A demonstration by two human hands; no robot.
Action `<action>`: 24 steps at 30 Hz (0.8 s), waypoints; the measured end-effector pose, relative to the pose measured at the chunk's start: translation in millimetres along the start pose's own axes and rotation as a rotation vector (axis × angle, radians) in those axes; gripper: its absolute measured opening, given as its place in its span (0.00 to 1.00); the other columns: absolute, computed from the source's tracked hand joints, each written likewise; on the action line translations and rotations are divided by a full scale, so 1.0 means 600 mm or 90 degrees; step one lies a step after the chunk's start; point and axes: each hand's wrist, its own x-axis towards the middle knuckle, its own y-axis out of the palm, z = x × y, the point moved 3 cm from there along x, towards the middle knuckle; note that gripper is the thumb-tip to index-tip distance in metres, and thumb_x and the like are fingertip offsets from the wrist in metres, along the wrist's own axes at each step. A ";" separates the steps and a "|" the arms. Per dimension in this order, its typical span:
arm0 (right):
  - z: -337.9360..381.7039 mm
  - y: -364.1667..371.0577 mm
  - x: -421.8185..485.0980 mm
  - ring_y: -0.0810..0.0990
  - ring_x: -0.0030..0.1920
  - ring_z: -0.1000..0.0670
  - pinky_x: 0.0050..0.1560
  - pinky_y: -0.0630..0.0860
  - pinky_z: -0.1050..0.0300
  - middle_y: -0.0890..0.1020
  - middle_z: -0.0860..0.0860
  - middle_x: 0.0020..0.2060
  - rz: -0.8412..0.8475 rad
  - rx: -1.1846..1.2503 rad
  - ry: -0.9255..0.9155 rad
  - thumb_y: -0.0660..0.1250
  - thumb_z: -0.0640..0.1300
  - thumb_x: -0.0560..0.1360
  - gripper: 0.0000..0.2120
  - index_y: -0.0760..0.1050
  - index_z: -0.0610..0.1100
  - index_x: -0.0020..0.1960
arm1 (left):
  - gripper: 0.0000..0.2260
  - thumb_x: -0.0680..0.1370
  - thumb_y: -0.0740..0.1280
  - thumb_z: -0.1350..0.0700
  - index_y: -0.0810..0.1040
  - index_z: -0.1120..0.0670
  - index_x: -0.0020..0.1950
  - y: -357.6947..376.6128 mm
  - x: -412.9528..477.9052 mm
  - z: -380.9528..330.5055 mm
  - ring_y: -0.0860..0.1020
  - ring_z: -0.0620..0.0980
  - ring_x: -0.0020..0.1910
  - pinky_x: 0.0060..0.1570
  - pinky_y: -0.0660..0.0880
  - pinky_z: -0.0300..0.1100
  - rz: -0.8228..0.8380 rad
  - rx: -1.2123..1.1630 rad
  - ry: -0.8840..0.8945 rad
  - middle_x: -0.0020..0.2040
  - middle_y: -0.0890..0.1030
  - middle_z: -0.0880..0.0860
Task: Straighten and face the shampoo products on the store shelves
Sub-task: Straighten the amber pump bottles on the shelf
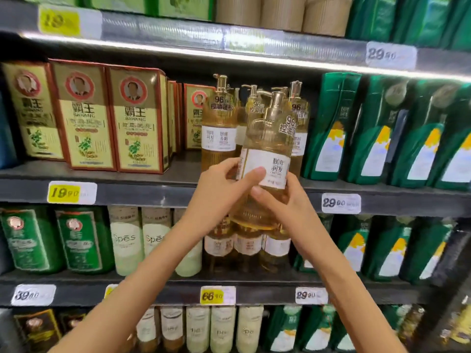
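Btl [270, 138] in L hand [224, 186], R hand [283, 200].

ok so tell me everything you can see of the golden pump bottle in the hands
The golden pump bottle looks like clear plastic with amber liquid, a gold pump head, white print up top and a white label facing the camera. It tilts, top leaning right, held in front of matching bottles on the shelf. The left hand grips it with thumb on the label; the right hand grips lower down.

I see one amber pump bottle [265, 154], white label facing me, top tilted right, just in front of the upright amber bottles [219, 128].
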 end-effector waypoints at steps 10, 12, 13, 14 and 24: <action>-0.003 -0.017 0.098 0.76 0.62 0.52 0.65 0.72 0.45 0.79 0.53 0.59 -0.095 -0.066 -0.057 0.70 0.51 0.72 0.24 0.70 0.48 0.65 | 0.12 0.80 0.60 0.52 0.78 0.54 0.59 -0.002 0.075 0.012 0.80 0.44 0.51 0.55 0.77 0.48 -0.087 -0.003 0.060 0.52 0.82 0.50; -0.006 -0.014 0.104 0.76 0.61 0.52 0.63 0.72 0.49 0.79 0.53 0.58 -0.116 -0.085 -0.072 0.70 0.50 0.73 0.21 0.71 0.47 0.63 | 0.11 0.80 0.60 0.54 0.78 0.53 0.59 0.001 0.072 0.021 0.80 0.43 0.51 0.55 0.77 0.47 -0.096 0.002 0.066 0.52 0.82 0.49; -0.006 -0.014 0.107 0.75 0.61 0.52 0.63 0.73 0.51 0.78 0.53 0.58 -0.129 -0.106 -0.079 0.70 0.50 0.72 0.21 0.70 0.47 0.63 | 0.12 0.80 0.60 0.55 0.78 0.54 0.60 0.004 0.071 0.026 0.79 0.43 0.51 0.56 0.77 0.46 -0.100 0.003 0.067 0.53 0.82 0.49; -0.006 -0.013 0.111 0.75 0.61 0.52 0.62 0.73 0.52 0.77 0.52 0.59 -0.137 -0.125 -0.084 0.71 0.50 0.72 0.22 0.69 0.47 0.63 | 0.13 0.80 0.60 0.56 0.77 0.54 0.62 0.007 0.071 0.031 0.79 0.42 0.52 0.56 0.77 0.44 -0.103 0.004 0.069 0.55 0.81 0.50; -0.022 -0.001 0.123 0.68 0.60 0.50 0.61 0.67 0.63 0.68 0.48 0.57 -0.230 -0.319 -0.161 0.72 0.52 0.70 0.31 0.67 0.42 0.67 | 0.14 0.79 0.61 0.60 0.74 0.56 0.64 0.017 0.077 0.055 0.77 0.38 0.49 0.44 0.70 0.21 -0.131 0.024 0.090 0.58 0.77 0.52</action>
